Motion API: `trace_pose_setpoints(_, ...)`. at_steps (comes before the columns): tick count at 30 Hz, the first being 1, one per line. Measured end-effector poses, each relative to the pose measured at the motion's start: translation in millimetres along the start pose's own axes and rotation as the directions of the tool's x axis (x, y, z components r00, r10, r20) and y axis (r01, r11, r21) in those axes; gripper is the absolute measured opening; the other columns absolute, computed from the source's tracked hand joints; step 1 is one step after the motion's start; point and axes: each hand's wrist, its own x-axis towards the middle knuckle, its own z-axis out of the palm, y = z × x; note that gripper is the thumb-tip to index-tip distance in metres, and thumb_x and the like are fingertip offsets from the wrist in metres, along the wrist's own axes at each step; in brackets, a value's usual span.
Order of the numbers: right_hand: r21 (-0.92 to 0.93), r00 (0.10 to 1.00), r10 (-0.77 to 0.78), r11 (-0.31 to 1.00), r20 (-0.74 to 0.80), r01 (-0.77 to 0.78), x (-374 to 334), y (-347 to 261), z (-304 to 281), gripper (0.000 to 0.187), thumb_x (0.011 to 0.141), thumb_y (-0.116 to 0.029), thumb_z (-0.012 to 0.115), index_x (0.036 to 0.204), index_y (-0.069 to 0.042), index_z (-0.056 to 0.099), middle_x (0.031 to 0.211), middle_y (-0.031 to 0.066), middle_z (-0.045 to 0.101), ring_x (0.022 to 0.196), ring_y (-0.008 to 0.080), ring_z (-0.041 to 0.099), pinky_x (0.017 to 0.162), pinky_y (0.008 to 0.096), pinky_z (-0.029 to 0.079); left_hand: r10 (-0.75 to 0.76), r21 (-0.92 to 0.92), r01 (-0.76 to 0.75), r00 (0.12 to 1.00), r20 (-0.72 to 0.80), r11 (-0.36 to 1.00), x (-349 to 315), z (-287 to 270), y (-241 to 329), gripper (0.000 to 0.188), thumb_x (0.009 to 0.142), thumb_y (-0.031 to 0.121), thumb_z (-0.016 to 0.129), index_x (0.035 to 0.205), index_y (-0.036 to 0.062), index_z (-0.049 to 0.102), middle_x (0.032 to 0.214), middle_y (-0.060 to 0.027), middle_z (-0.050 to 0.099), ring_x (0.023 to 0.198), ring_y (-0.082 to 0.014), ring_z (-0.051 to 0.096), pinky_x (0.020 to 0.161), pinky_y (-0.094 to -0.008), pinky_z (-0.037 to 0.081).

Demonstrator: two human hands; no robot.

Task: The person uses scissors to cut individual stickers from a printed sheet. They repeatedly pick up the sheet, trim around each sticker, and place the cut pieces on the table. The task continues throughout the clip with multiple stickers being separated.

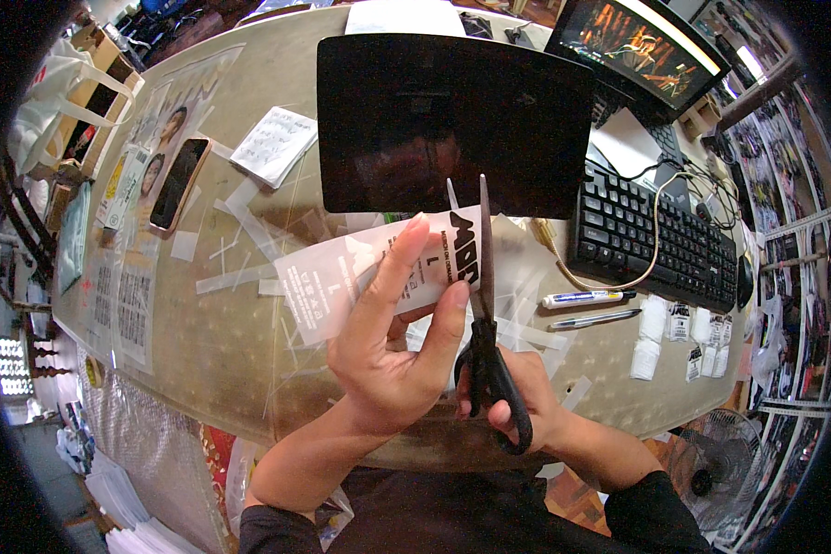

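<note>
Pinched between the fingers and thumb of my left hand (379,346) is a translucent printed film strip (316,284), with white print on its left part and black print on its right. My right hand (529,392) has its fingers through the black handles of a pair of scissors (486,295). The blades point away from me and are slightly apart, at the right end of the strip. One blade passes in front of the film; the other shows only at its tip, beyond the film's top edge. Thin clear offcuts (247,222) lie scattered on the table beneath.
A dark screen (452,120) stands beyond my hands. At the right are a black keyboard (651,231), a pale cable (657,226), a marker (582,299), a pen (596,319) and small printed pieces (649,343). To the left lie a phone (179,185) and a notepad (275,146).
</note>
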Motion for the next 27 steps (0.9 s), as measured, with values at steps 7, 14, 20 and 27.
trace_pose_setpoints(7, 0.025, 1.000, -0.005, 1.000, 0.008, 0.005, -0.9, 1.8, 0.6, 0.060, 0.078, -0.062, 0.055, 0.086, -0.002, 0.050, 0.066, 0.0051, 0.058, 0.060, 0.0178, 0.059, 0.056, 0.0292, 0.046, -0.041, -0.019, 0.041, 0.999, 0.003, 0.999, 1.6, -0.5, -0.9, 0.047, 0.081, -0.005, 0.060, 0.126, -0.0054, 0.045, 0.120, -0.0191, 0.052, 0.104, -0.0212, 0.056, 0.080, -0.0291, 0.053)
trace_pose_setpoints(14, 0.013, 1.000, 0.001, 1.000, 0.010, -0.001, 0.1, 1.2, 0.0, 0.065, 0.077, -0.066, 0.052, 0.088, -0.002, 0.050, 0.067, 0.0057, 0.059, 0.062, 0.0179, 0.060, 0.057, 0.0290, 0.046, -0.058, -0.023, 0.058, 0.998, 0.028, 0.998, -0.1, -1.7, -0.6, 0.047, 0.081, -0.005, 0.060, 0.126, -0.0056, 0.045, 0.121, -0.0195, 0.051, 0.106, -0.0216, 0.055, 0.081, -0.0298, 0.053)
trace_pose_setpoints(20, 0.003, 1.000, 0.010, 1.000, -0.012, -0.010, -1.0, 3.3, -0.2, 0.064, 0.076, -0.065, 0.055, 0.086, -0.002, 0.051, 0.067, 0.0057, 0.058, 0.062, 0.0176, 0.060, 0.057, 0.0286, 0.046, -0.053, -0.021, 0.053, 0.998, 0.018, 0.998, -0.7, 0.2, -0.6, 0.045, 0.081, -0.005, 0.060, 0.124, -0.0066, 0.046, 0.122, -0.0202, 0.051, 0.107, -0.0228, 0.054, 0.081, -0.0297, 0.054)
trace_pose_setpoints(27, -0.011, 1.000, -0.017, 1.000, -0.017, 0.017, -0.1, 2.2, 0.0, 0.057, 0.079, -0.058, 0.057, 0.085, -0.002, 0.051, 0.066, 0.0058, 0.057, 0.061, 0.0181, 0.058, 0.056, 0.0288, 0.045, -0.045, -0.043, 0.046, 0.999, 0.018, 0.998, -1.3, -0.4, -2.2, 0.045, 0.081, -0.005, 0.060, 0.124, -0.0067, 0.046, 0.121, -0.0199, 0.051, 0.106, -0.0217, 0.055, 0.080, -0.0292, 0.054)
